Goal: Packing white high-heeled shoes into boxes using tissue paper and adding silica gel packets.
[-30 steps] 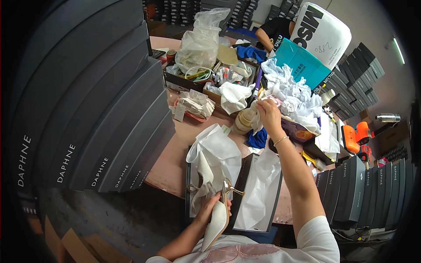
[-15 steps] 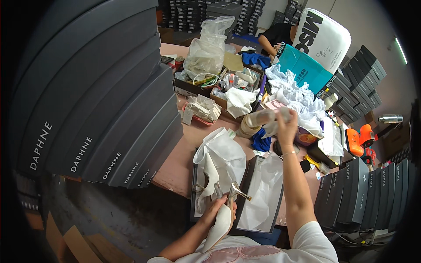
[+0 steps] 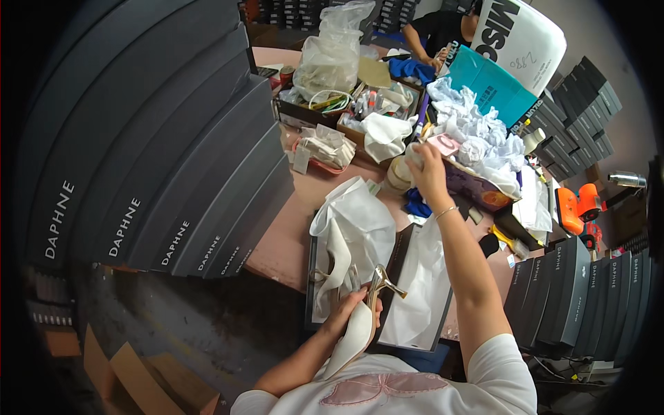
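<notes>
My left hand [image 3: 351, 309] grips a white high-heeled shoe [image 3: 354, 337] around its back part, toe toward me and metallic heel pointing right. A second white shoe [image 3: 338, 254] lies on white tissue paper [image 3: 356, 211] in the open dark shoe box [image 3: 311, 294]. Beside that box stands its other half [image 3: 443, 324], lined with white paper. Farther out, my right hand [image 3: 430, 171] has its fingers curled on something pale, mostly hidden by them. It is beside the cream-coloured rolls [image 3: 398, 176] and the purple box of crumpled paper [image 3: 477, 183].
Large dark shoe boxes [image 3: 159, 152] are stacked at left, and more [image 3: 574, 297] stand at right. Boxes of small supplies, a plastic bag [image 3: 328, 62] and a red basket of tags [image 3: 325, 152] occupy the far table. Another person [image 3: 439, 34] sits across.
My right hand has moved left and away from me, toward the rolls; the pale, see-through item stretched out from it before is now mostly hidden. My left hand keeps holding the shoe.
</notes>
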Demonstrator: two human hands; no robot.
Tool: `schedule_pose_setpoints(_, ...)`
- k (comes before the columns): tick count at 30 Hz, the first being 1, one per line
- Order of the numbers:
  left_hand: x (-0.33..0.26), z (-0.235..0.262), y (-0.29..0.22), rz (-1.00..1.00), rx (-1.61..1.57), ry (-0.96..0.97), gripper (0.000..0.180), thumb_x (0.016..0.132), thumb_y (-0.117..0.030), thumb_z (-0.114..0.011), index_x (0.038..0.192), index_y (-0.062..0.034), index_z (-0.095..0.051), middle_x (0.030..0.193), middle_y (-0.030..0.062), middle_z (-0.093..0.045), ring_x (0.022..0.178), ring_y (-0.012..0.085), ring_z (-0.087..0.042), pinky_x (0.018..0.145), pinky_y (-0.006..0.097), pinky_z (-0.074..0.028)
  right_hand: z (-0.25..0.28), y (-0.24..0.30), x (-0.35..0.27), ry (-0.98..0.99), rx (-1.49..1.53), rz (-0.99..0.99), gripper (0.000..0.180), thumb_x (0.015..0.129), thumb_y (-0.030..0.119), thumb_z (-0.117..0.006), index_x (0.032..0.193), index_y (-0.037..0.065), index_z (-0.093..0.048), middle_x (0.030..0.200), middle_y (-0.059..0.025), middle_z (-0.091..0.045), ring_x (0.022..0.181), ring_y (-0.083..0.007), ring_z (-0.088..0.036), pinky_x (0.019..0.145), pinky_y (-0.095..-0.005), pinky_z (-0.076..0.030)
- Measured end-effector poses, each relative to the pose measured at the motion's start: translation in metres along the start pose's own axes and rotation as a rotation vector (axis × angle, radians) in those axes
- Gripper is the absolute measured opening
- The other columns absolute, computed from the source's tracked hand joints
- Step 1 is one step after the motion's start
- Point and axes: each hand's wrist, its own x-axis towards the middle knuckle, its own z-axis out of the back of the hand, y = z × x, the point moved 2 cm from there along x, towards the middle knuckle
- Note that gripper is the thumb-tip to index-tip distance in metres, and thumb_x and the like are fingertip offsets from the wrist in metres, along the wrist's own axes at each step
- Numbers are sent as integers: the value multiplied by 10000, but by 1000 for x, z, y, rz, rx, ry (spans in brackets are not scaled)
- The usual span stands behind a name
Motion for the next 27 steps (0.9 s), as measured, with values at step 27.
schedule_pose_setpoints(27, -75, -36, 75, 468, 551, 95, 469, 1014, -366, -385, 1356, -50, -437, 835, 36, -590, 633, 94, -574, 559, 226, -484, 182, 218, -300, 306, 297, -68, 312, 696, 21, -718, 1001, 53, -662, 862, -83, -607, 717, -239, -594, 616, -334, -490)
